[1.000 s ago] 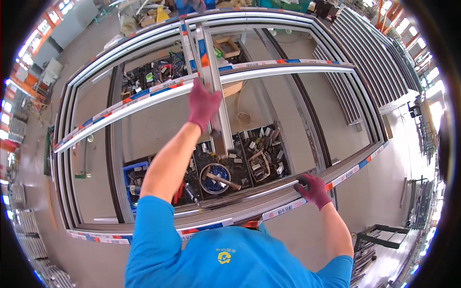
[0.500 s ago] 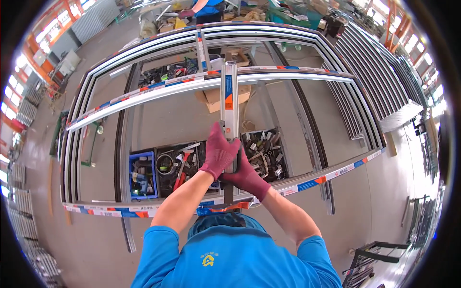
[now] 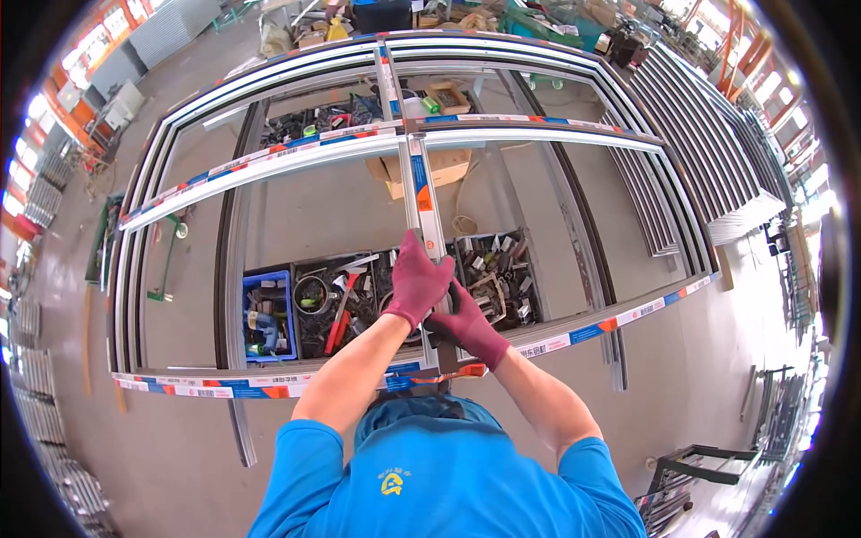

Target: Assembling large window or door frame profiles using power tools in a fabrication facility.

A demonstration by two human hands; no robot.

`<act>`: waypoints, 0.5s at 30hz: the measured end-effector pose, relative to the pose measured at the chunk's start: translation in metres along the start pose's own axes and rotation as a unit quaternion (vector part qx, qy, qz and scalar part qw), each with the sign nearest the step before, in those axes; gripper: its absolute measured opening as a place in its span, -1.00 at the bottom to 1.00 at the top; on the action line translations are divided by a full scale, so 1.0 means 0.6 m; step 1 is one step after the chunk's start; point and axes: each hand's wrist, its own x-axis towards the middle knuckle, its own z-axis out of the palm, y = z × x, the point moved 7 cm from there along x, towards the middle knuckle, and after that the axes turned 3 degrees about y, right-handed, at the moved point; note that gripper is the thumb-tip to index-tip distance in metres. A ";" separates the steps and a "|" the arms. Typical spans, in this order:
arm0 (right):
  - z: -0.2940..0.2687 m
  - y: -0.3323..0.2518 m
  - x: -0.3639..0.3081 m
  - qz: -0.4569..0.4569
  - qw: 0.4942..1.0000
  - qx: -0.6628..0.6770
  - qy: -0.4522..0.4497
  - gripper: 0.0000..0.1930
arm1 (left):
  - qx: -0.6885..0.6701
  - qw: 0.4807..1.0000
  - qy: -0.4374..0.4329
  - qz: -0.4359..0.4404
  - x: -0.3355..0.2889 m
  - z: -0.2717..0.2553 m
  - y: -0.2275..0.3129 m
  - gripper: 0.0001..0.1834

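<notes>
In maroon gloves, my left hand (image 3: pixel 418 280) and my right hand (image 3: pixel 471 327) are wrapped round the near part of a silver aluminium profile (image 3: pixel 423 199). It bears a blue, orange and white protective strip. The left hand is farther up the profile; the right sits closer to me, on its right side. The profile's far end meets a crossbar (image 3: pixel 296 157), and its near end lies by the front rail (image 3: pixel 587 339) of a large rectangular metal frame. My gloves hide part of the profile. A second short upright (image 3: pixel 389 85) continues beyond the crossbar.
Below the frame are a blue crate (image 3: pixel 289 314) with a power drill (image 3: pixel 264 328), dark trays of metal parts (image 3: pixel 502 278), a red-handled tool (image 3: pixel 342 314) and a cardboard box (image 3: pixel 444 170). Long profiles (image 3: pixel 708 152) are stacked at right. Support rails (image 3: pixel 619 359) stick out toward me.
The profile's far end has come down from above the crossbar to meet it, level with the far upright. Both hands stay on the profile. A person's arm at the far side has left the view.
</notes>
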 end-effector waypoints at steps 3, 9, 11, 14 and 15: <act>0.017 -0.001 -0.021 0.029 0.999 0.042 0.001 0.04 | -0.004 1.000 0.006 0.005 -0.008 0.002 -0.022 -0.34; 0.014 0.004 0.004 0.001 1.000 -0.026 -0.015 0.03 | -0.019 1.000 0.009 -0.010 0.001 0.017 -0.059 -0.31; 0.009 0.017 0.012 -0.006 0.999 -0.030 -0.009 -0.02 | -0.023 1.000 0.012 0.003 0.005 0.023 -0.066 -0.30; -0.008 0.009 0.012 -0.003 1.000 0.003 -0.004 -0.05 | -0.062 0.998 -0.031 -0.011 0.006 0.032 -0.063 -0.17; -0.003 -0.009 0.004 0.005 0.999 0.035 -0.016 -0.04 | -0.060 0.997 0.026 0.038 0.007 0.020 -0.063 -0.28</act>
